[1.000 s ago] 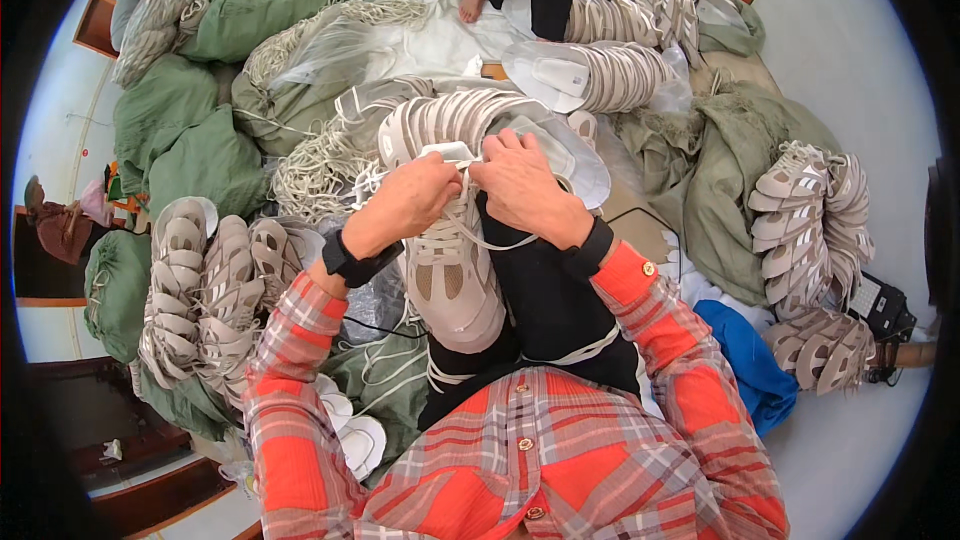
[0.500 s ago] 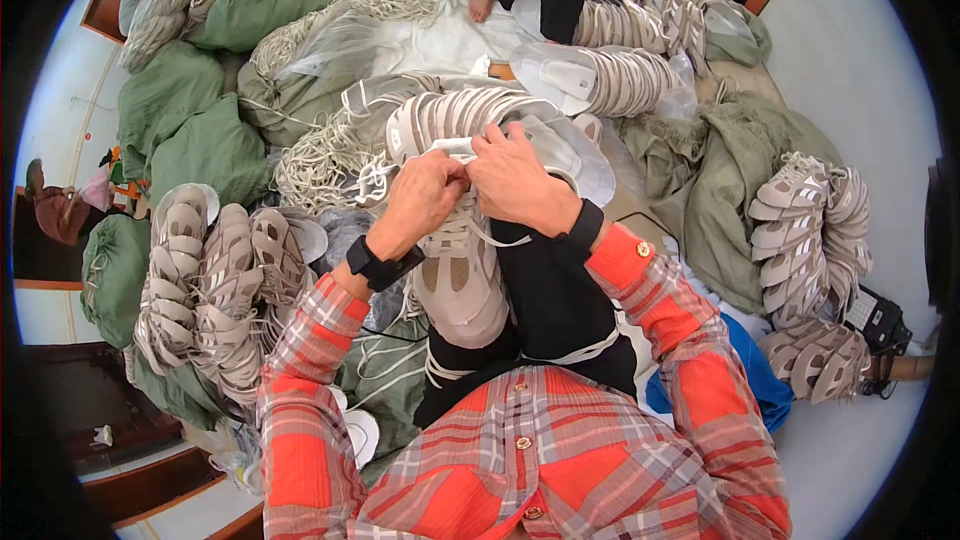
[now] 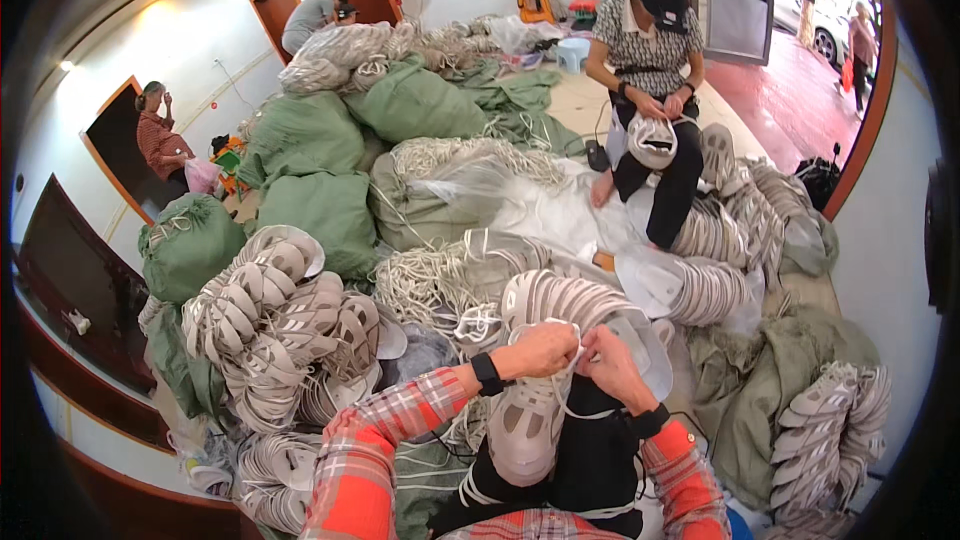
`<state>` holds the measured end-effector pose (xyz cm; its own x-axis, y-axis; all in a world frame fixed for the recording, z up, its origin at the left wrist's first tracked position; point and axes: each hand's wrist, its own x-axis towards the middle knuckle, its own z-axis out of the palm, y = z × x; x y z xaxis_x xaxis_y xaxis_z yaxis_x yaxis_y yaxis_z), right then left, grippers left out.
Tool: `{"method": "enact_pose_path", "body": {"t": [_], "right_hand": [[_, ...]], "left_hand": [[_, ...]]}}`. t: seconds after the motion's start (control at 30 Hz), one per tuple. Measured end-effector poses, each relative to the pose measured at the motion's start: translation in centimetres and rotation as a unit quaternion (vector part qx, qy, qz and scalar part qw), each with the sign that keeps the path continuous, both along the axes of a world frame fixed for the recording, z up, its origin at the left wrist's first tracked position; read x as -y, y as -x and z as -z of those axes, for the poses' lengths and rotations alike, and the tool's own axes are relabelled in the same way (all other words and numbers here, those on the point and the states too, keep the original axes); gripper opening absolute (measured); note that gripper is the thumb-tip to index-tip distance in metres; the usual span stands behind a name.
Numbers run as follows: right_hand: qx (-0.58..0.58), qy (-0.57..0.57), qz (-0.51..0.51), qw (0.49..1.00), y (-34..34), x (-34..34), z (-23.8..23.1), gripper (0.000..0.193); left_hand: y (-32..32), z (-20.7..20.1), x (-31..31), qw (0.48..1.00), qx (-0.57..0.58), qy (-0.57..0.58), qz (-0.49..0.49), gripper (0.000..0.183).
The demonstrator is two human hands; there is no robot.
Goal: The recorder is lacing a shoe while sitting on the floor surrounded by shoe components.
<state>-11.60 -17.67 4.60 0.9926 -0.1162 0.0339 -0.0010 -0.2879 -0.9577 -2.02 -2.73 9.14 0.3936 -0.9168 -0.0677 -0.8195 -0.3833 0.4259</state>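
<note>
A beige shoe upper (image 3: pixel 524 432) with mesh panels lies over my left thigh, its toe toward me and pale laces across its front. At its far, top end both hands are close together with the fingers pinched. My left hand (image 3: pixel 541 351) grips a white shoelace (image 3: pixel 576 338) that shows at the fingertips. Just to its right, my right hand (image 3: pixel 614 364) pinches the lace too, and a loose strand hangs below it toward the upper. The fingers partly hide the upper's top opening. Directly beyond the hands, a row of stacked shoe uppers (image 3: pixel 560 298) lies with white linings showing.
Loose white laces (image 3: pixel 425 285) are heaped left of the stack. More uppers (image 3: pixel 270 305) pile at left and bundled uppers (image 3: pixel 825 440) at right. Green sacks (image 3: pixel 318 225) fill the far left. Across from me sits a co-worker (image 3: pixel 655 60) holding a shoe upper (image 3: pixel 652 142). An open doorway (image 3: pixel 810 90) is behind.
The view has tilted up, bringing the room and the seated co-worker into sight. My hands stay pinched at the upper's top end, the left now turned more sideways.
</note>
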Motion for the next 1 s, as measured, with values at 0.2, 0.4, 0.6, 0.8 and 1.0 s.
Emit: {"method": "enact_pose_path", "body": {"t": [0.2, 0.4, 0.6, 0.8, 1.0], "right_hand": [[-0.034, -0.064, -0.018, 0.997, -0.6, -0.1, 0.5, 0.029], [-0.041, 0.045, 0.125, 0.990, -3.3, -2.2, -2.1, 0.026], [0.174, 0.217, 0.111, 0.954, -0.7, -1.7, -2.4, 0.018], [0.162, 0.505, 0.008, 0.848, 0.5, -5.1, -3.3, 0.023], [0.103, 0.611, -0.067, 0.782, -0.8, -1.3, -5.2, 0.008]], "left_hand": [[-1.6, -0.5, 0.3, 0.997, -0.026, -0.012, 0.078, 0.010], [-5.3, 0.6, 0.5, 0.990, 0.022, -0.041, 0.132, 0.013], [-7.0, -5.0, 0.6, 0.951, 0.208, -0.074, 0.215, 0.011], [-5.2, -5.3, -2.3, 0.985, 0.122, -0.028, 0.115, 0.014], [-4.6, -4.0, -4.0, 0.986, 0.140, 0.088, 0.039, 0.014]]}}
